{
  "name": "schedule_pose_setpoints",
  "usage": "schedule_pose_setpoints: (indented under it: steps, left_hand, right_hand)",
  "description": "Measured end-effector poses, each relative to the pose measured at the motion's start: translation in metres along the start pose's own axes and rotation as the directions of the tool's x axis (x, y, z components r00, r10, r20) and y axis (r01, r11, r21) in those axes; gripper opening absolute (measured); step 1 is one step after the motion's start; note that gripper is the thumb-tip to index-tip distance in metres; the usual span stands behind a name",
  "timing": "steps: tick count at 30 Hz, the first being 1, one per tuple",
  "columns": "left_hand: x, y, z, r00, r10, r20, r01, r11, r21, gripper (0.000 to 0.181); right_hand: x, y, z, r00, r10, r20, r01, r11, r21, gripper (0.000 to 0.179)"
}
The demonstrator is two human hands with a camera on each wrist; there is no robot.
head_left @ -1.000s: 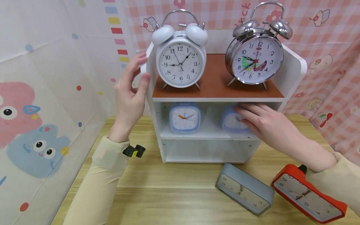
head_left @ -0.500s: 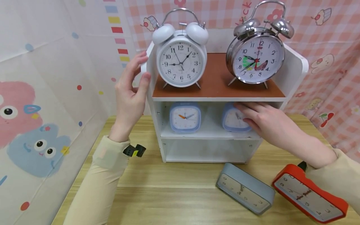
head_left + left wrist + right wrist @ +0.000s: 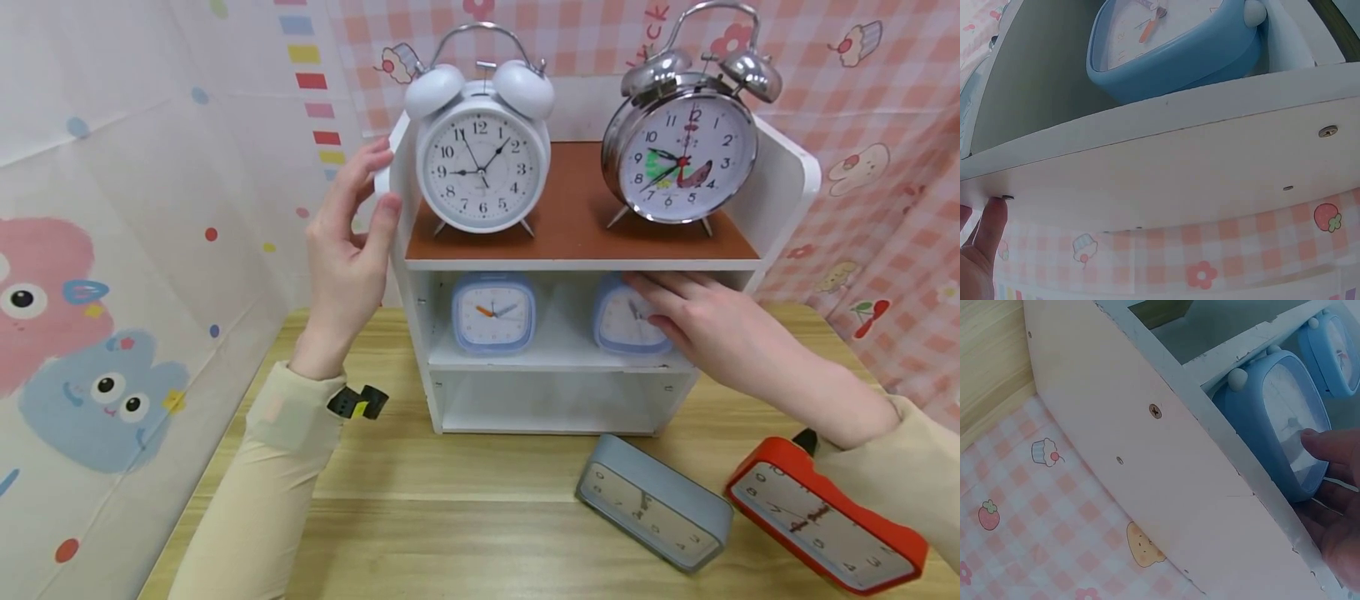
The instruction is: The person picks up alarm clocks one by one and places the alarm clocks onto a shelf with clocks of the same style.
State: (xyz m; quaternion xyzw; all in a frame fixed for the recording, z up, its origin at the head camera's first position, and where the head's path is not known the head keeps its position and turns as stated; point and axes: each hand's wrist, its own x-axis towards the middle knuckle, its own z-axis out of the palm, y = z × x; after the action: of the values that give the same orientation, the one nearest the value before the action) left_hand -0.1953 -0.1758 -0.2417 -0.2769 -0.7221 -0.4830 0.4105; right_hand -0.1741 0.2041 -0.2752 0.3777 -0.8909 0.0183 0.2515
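Observation:
A white shelf unit (image 3: 570, 266) stands on the wooden table. My left hand (image 3: 345, 242) touches the outer face of its left side panel with the fingertips, thumb near the front edge. On the middle shelf, my right hand (image 3: 720, 333) holds the right-hand blue alarm clock (image 3: 618, 325). The right wrist view shows the thumb (image 3: 1319, 442) on that clock's face and the other fingers at its upper edge, partly hidden. Another blue alarm clock (image 3: 493, 337) sits at the shelf's left, facing forward.
A white twin-bell clock (image 3: 483, 171) and a silver twin-bell clock (image 3: 678, 158) stand on the brown top shelf. On the table (image 3: 450, 517), a grey clock (image 3: 656, 500) and a red clock (image 3: 825, 517) lie at the front right. Patterned cloth (image 3: 862, 250) hangs behind.
The right thumb has slid right across the clock's face, and the right-hand blue clock has shifted slightly right, showing more of its dial. The left hand has stayed put.

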Motion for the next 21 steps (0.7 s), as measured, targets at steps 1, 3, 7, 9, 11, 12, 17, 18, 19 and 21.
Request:
schedule_pose_setpoints:
  steps: [1, 3, 7, 9, 11, 12, 17, 18, 19, 21]
  left_hand:
    - [-0.0001, -0.0001, -0.0001, 1.0, -0.001, 0.0, 0.001, 1.0, 0.001, 0.041]
    - [-0.0001, -0.0003, -0.0002, 1.0, 0.0, 0.0, 0.0, 1.0, 0.004, 0.041]
    - [-0.0002, -0.0007, -0.0003, 1.0, -0.001, 0.0, 0.001, 1.0, 0.006, 0.041]
    - [-0.0004, -0.0006, -0.0005, 1.0, -0.003, -0.001, 0.003, 1.0, 0.005, 0.041]
    - [-0.0005, -0.0005, -0.0006, 1.0, -0.003, 0.0, 0.003, 1.0, 0.006, 0.041]
    - [-0.0005, -0.0004, -0.0006, 1.0, -0.004, 0.0, 0.004, 1.0, 0.006, 0.041]
    - [-0.0002, -0.0002, -0.0005, 1.0, -0.004, 0.004, 0.004, 1.0, 0.009, 0.041]
    - [-0.0001, -0.0002, -0.0004, 1.0, -0.005, 0.004, 0.005, 1.0, 0.009, 0.041]
    - [-0.0002, -0.0002, -0.0004, 1.0, -0.006, 0.004, 0.006, 1.0, 0.011, 0.041]
    - [-0.0003, -0.0001, -0.0004, 1.0, -0.008, 0.004, 0.008, 1.0, 0.013, 0.041]
  right_hand:
    - [0.0001, -0.0001, 0.0004, 1.0, 0.003, 0.002, -0.003, 1.0, -0.003, 0.063]
    - [0.0007, -0.0005, 0.001, 1.0, 0.007, 0.008, -0.006, 1.0, -0.012, 0.063]
    - [0.0018, -0.0014, 0.0009, 0.999, 0.025, 0.036, -0.024, 0.999, -0.026, 0.063]
    - [0.0022, -0.0017, 0.0012, 0.998, 0.032, 0.047, -0.03, 0.999, -0.032, 0.064]
    - [0.0023, -0.0018, 0.0016, 0.998, 0.029, 0.05, -0.027, 0.999, -0.038, 0.065]
    - [0.0024, -0.0018, 0.002, 0.999, 0.026, 0.048, -0.024, 0.999, -0.041, 0.065]
    - [0.0017, -0.0016, 0.0037, 0.999, 0.01, 0.033, -0.009, 0.999, -0.032, 0.068]
    - [0.0015, -0.0016, 0.0039, 0.999, 0.009, 0.032, -0.008, 1.0, -0.028, 0.068]
    - [0.0012, -0.0016, 0.0041, 0.999, 0.009, 0.032, -0.008, 1.0, -0.023, 0.069]
    - [0.0007, -0.0017, 0.0042, 0.999, 0.01, 0.031, -0.01, 1.0, -0.017, 0.07]
